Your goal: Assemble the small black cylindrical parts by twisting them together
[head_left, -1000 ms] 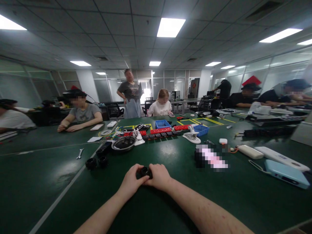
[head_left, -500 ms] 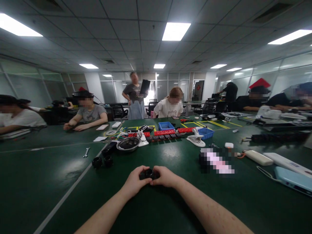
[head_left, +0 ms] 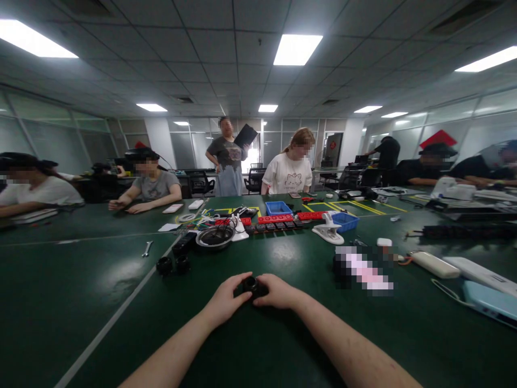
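Observation:
Between my two hands, low over the green table or resting on it, is a small black cylindrical part (head_left: 251,284) with a round open top. My left hand (head_left: 229,297) curves round its left side, thumb at the front and fingertips behind. From the right, my right hand (head_left: 277,292) grips it in much the same way. The part's lower portion is mostly hidden by thumbs and shadow, so its exact kind does not show. Two similar black cylindrical parts, a left one (head_left: 163,265) and a right one (head_left: 182,263), stand on the table to the left.
An open-end wrench (head_left: 147,248) lies at left on the green table (head_left: 121,334). Ahead are a round black dish with cables (head_left: 215,236), a white clip stand (head_left: 328,230), red strips (head_left: 274,219) and blue bins (head_left: 278,208). Power banks (head_left: 435,264) lie right. Several people sit around.
My thumbs have drawn slightly apart at the front, and more of the black part shows. The person seated opposite has straightened up. My view has shifted slightly.

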The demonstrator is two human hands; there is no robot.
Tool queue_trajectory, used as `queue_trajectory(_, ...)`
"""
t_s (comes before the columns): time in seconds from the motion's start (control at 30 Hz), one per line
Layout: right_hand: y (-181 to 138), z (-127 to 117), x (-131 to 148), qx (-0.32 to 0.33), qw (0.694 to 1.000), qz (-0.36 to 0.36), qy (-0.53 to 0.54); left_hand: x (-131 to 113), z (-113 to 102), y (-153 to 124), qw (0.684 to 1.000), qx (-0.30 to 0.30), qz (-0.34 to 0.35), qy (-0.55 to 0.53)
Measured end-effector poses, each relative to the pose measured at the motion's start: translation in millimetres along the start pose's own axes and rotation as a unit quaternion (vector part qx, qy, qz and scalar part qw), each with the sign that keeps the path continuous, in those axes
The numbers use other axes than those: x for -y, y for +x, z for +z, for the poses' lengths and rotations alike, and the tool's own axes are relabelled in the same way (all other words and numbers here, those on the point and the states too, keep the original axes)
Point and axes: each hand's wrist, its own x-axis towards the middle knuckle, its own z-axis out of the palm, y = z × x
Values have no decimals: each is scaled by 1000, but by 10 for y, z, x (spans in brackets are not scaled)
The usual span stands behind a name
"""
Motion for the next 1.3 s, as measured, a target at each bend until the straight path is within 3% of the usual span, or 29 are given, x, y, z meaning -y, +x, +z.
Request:
queue_trajectory(0.1,18,-28,-72,30,998,7,51,-35,-33,-13,1000,19,-3,-10)
queue_trajectory(0.2,9,9,-42,18,999,27,41,-78,-11,-19,1000,6,-3,-7)
queue_trajectory(0.37,-38,127,185,-82,987,76,-118,-72,111,-7,996,-73,-24,43)
queue_trajectory(0.5,-57,150,281,-96,976,89,-173,-13,126,8,997,-70,-16,41)
queue_trajectory(0.6,-55,95,221,-85,986,50,-136,39,80,22,999,-44,-3,16)
queue_trajectory(0.7,-36,16,104,-27,999,3,-32,60,36,27,1000,-16,-8,-9)
queue_trajectory(0.83,-4,-34,-23,26,999,4,42,18,13,17,999,-2,-27,-20)
queue_trajectory(1.03,5,75,5,-24,998,50,16,-26,50,17,999,-42,-19,2)
queue_trajectory(1.17,-17,160,159,-101,984,93,-109,-2,95,24,995,-84,-29,42)
queue_trajectory(1.3,-37,157,203,-117,978,67,-156,15,90,23,998,-55,-11,23)
